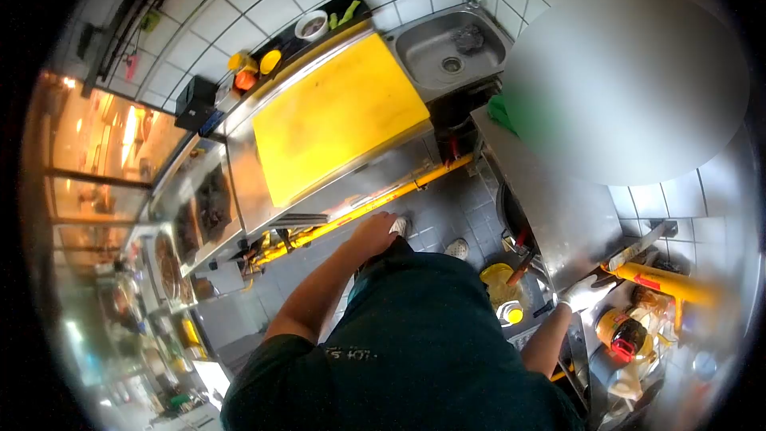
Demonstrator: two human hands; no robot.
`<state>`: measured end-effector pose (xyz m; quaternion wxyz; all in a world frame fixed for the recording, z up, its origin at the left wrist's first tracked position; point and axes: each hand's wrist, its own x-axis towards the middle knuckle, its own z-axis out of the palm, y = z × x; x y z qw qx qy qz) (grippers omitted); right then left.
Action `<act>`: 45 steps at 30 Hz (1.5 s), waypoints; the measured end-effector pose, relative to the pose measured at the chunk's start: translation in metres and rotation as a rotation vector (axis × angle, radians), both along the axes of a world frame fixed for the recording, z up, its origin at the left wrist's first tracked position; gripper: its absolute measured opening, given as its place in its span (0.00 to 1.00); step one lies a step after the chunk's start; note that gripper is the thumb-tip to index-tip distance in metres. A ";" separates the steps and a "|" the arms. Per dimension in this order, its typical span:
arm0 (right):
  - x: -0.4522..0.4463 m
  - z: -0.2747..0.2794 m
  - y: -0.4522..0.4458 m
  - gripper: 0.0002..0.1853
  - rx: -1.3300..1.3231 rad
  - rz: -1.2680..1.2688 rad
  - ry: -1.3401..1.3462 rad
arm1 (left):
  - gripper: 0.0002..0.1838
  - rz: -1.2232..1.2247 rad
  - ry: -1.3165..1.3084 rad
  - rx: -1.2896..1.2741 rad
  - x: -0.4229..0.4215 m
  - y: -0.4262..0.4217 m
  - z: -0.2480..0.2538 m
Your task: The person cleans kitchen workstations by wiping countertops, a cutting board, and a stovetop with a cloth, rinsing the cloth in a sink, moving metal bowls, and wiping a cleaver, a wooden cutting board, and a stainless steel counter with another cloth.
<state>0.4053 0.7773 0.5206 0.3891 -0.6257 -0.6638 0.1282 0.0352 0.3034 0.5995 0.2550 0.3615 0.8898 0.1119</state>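
My left hand (375,233) is bare and hangs in front of my waist. Its fingers bend down beside the dark hem of my clothing and are mostly hidden. My right hand (585,294) wears a white glove and reaches out to the right, at the corner of the steel counter (562,219). Its fingers look stretched out, with nothing visible in them. Just beyond them are a long flat blade-like piece (640,244) and a thick yellow tube (662,281). A jar with a red handle (622,335) stands below that hand.
A large yellow cutting board (339,116) covers the counter ahead, beside a steel sink (451,52). A bowl (311,25) sits on the back ledge. A yellow pipe (359,213) runs low along that counter. A yellow tub (501,283) and a yellow-capped bottle (511,315) stand near my right side.
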 end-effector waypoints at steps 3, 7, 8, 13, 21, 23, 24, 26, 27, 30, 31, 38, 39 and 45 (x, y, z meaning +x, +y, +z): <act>-0.068 0.043 -0.044 0.31 0.131 0.106 -0.209 | 0.24 0.050 0.065 0.092 -0.008 -0.022 -0.018; -0.181 0.079 -0.059 0.30 0.063 0.669 -0.041 | 0.27 0.182 -0.006 0.108 -0.025 -0.042 -0.001; -0.213 0.085 -0.059 0.30 0.026 0.763 -0.068 | 0.28 0.178 -0.040 0.079 -0.034 -0.051 -0.005; -0.343 0.090 -0.032 0.39 -0.059 0.825 -0.188 | 0.28 0.196 -0.004 0.086 -0.078 -0.096 -0.016; -0.456 0.044 -0.003 0.50 -0.447 0.713 -0.787 | 0.26 0.296 -0.038 0.033 -0.150 -0.156 0.007; -0.479 0.047 -0.011 0.51 -0.506 0.570 -0.734 | 0.25 0.266 -0.027 -0.004 -0.169 -0.164 0.020; -0.492 0.049 -0.015 0.51 -0.542 0.479 -0.646 | 0.25 0.254 -0.023 -0.018 -0.176 -0.169 0.024; -0.518 0.063 -0.027 0.50 -0.620 0.320 -0.584 | 0.24 0.200 -0.012 -0.046 -0.191 -0.171 0.033; -0.534 0.071 -0.031 0.49 -0.659 0.252 -0.604 | 0.25 0.178 -0.024 -0.038 -0.199 -0.168 0.037; -0.550 0.047 -0.053 0.37 -0.496 0.262 -0.708 | 0.25 0.071 -0.055 -0.017 -0.218 -0.162 0.035; -0.547 0.029 -0.059 0.34 -0.402 0.334 -0.702 | 0.25 0.034 -0.058 -0.017 -0.222 -0.156 0.031; -0.400 0.013 -0.109 0.36 -0.051 0.607 -0.736 | 0.28 -0.183 -0.179 -0.061 -0.236 -0.098 0.019; -0.371 0.026 -0.113 0.35 -0.111 0.610 -0.749 | 0.27 -0.215 -0.177 -0.042 -0.237 -0.092 0.017; -0.166 0.000 -0.104 0.35 -0.189 0.282 -0.858 | 0.21 -0.274 -0.129 0.012 -0.232 -0.032 0.035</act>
